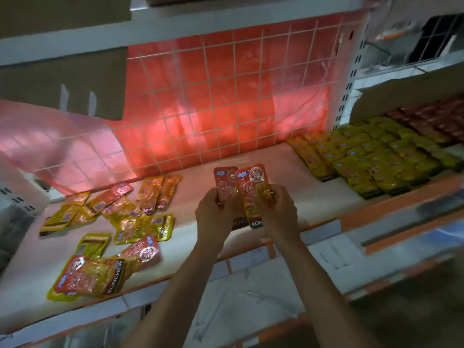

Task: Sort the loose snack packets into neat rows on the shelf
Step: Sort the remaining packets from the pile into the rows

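Snack packets [130, 222] scattered on white shelf [301, 197]; wire grid [226, 96] behind.

Glossy foil-plastic snack packets [140, 217], matt white shelf [288, 197], wire grid [226, 96].

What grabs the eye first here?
The glowing red plastic sheet behind the white wire grid, at the back of the white shelf. Centre front, the left hand and right hand grip two red foil snack packets. A loose heap of yellow and red packets lies left; neat yellow packet rows sit right.
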{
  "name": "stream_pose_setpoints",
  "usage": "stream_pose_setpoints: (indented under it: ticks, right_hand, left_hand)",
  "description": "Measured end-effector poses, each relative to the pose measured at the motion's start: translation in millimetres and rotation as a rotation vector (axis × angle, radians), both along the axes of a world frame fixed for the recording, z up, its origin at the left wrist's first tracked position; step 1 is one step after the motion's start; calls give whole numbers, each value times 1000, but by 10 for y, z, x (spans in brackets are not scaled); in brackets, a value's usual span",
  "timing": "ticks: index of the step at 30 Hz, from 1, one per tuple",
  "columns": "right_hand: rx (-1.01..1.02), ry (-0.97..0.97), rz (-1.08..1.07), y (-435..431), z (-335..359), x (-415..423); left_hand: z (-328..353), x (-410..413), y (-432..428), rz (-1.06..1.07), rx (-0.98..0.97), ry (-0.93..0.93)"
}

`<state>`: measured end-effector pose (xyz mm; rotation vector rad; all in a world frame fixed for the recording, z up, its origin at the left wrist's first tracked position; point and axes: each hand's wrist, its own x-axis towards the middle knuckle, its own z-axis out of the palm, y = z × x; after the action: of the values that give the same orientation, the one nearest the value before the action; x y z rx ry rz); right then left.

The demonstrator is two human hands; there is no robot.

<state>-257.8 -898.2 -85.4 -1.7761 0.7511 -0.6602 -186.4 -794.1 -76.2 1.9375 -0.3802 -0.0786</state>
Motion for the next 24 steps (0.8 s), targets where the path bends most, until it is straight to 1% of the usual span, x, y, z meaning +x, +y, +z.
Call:
stream_pose_setpoints:
  ticks: [6, 9, 12, 16, 20, 24]
  right_hand:
    - [1, -5, -8, -894, 12, -533]
    - [-5, -17, -14, -1396, 1, -845]
    - [-10, -32, -58, -1890, 8, -1165]
    - [-45, -15, -130, -2426, 35, -1550]
    - [-19, -6, -207, -2793, 18, -1716]
    - [-44, -52, -234, -3106, 47, -1821]
  left_hand:
    - [23, -488, -942, -57, -45, 102]
    - [14, -764, -1466, -99, -98, 146]
    - [-1, -1029, -1955, -144, -186, 257]
    - [-4, -1292, -2482, -148, -216, 363]
    - [32, -1440, -2916, -187, -207, 377]
    - [105, -1493, -3321, -224, -104, 276]
